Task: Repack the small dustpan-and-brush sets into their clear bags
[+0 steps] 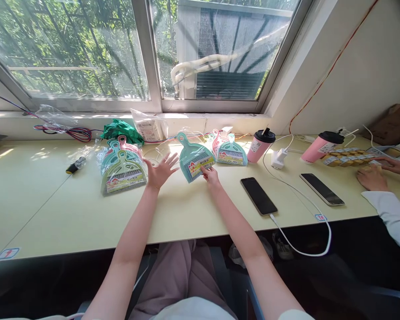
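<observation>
My right hand (211,176) grips the lower right edge of a teal dustpan set (193,156), a small dustpan with a brush and a printed label, in clear wrapping. It is tilted, its looped handle pointing up and left. My left hand (160,170) is empty with fingers spread, between that set and a stack of wrapped dustpan sets. A green dustpan set (125,175) lies at the front of this stack, with teal and pink ones behind. Right of my right hand lie another teal dustpan set (232,152) and a pink one (217,138) partly hidden behind it.
Two pink cups (258,149) with black lids stand to the right, near a white charger (279,158) and two phones (259,195). A screwdriver (76,165) lies at left; green cloth (122,131) is by the window. A co-worker's hands (373,177) are at far right beside small yellow packs (345,158).
</observation>
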The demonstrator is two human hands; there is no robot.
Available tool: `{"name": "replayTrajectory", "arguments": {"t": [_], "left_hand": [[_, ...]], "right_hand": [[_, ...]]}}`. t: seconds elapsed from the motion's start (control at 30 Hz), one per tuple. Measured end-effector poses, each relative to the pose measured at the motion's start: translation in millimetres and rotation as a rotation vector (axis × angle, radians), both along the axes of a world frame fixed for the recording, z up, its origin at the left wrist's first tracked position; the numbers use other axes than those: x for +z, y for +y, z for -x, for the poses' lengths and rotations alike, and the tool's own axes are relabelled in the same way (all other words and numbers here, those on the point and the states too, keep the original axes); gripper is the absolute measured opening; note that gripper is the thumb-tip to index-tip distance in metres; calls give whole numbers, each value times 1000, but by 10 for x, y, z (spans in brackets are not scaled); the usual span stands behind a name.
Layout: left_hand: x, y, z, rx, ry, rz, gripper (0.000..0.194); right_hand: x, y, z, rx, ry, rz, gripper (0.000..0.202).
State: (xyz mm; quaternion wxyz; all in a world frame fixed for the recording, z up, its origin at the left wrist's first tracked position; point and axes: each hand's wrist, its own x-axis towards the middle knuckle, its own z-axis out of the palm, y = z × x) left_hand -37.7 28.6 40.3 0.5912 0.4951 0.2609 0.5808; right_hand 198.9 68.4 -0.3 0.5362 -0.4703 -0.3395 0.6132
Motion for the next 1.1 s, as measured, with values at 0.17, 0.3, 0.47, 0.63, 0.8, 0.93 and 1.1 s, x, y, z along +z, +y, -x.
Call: {"name": "replayTrajectory", "arguments": {"t": [0.17,0.3,0.47,0.63,0.8,0.93,1.1], "left_hand": [[-29,2,11,213,42,27,92],[25,-140,-147,124,8,50,86],[50,-241,-369,-13,-72,87,81],[-101,-68,-265,-6,-111,225,91],[-175,45,-215,38,-146,188,108],[-201,14,-515,-27,14,102,98],[-321,21,-816,298,203,46,109]], "right_hand": [[33,-81,83,254,-95,-78,46],[63,-219,209,391,-209,-173,36],[82,-294,291,338,-225,-184,35],[47,-255,293,254,-174,-185,41],[-1,-174,241,-41,-126,-63,44],[3,-157,192,-249,-85,-2,46],[33,-193,214,-295,-34,18,43]]}}
